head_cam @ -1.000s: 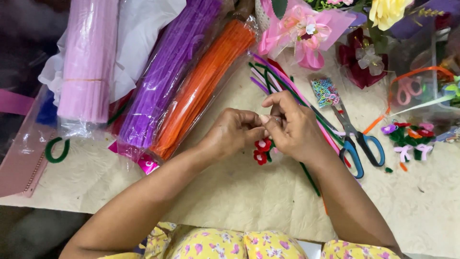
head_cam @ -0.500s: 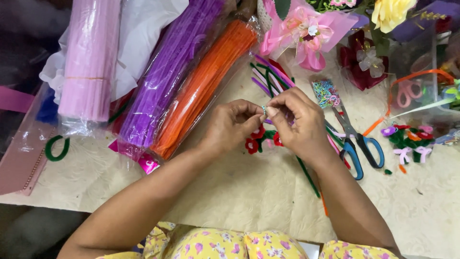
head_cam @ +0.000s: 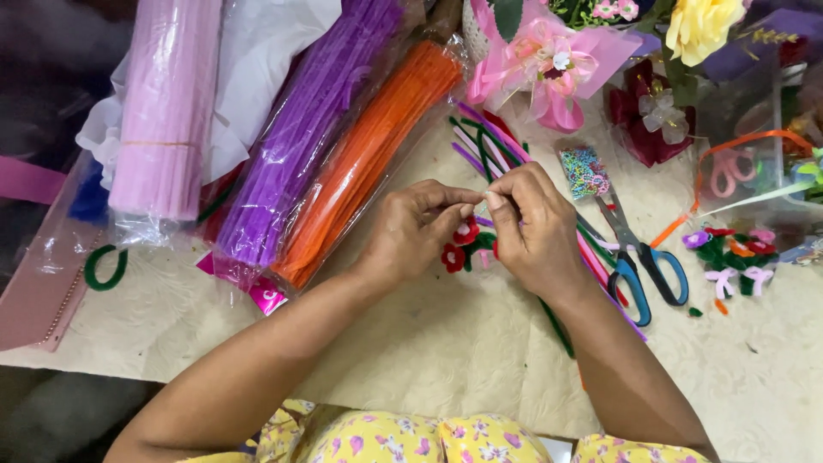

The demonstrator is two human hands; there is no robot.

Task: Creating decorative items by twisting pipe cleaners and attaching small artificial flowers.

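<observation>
The left hand [head_cam: 417, 230] and right hand [head_cam: 533, 225] meet fingertip to fingertip, both pinched shut on the little red flowers [head_cam: 460, 244] just above the counter [head_cam: 429, 343]. Best to keep the pinch tight, clear of the scissors [head_cam: 639, 257].

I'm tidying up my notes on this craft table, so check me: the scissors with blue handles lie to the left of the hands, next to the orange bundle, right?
Not quite. In the head view the scissors with blue handles lie to the right of the hands, beside the right hand, not the left hand. The orange bundle is on the other side.
</observation>
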